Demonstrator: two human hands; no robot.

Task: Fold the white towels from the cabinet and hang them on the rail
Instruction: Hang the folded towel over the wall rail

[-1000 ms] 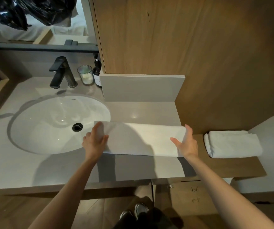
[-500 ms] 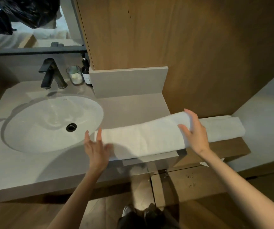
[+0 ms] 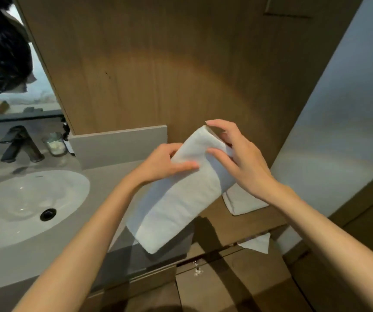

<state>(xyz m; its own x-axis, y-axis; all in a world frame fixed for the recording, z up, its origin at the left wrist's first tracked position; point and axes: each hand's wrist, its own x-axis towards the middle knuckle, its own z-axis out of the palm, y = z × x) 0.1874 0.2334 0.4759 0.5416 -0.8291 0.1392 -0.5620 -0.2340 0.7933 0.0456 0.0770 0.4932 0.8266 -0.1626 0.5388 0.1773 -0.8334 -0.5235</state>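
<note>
A long folded white towel is lifted off the counter and hangs slanted, its lower end near the counter's front edge. My left hand grips its upper part from the left, thumb laid across the front. My right hand holds the top end from the right, fingers curled around it. A second folded white towel lies on the wooden shelf behind my right wrist, mostly hidden. No rail is in view.
A white basin with a black drain sits at the left in the grey counter. A dark tap, a glass jar and a dark bottle stand behind it. A wooden wall panel rises ahead; cabinet doors are below.
The towel lay flat along the counter under both hands. It was folded end over end and is now raised off the counter, gripped at its top by both hands. The view shifted right.
</note>
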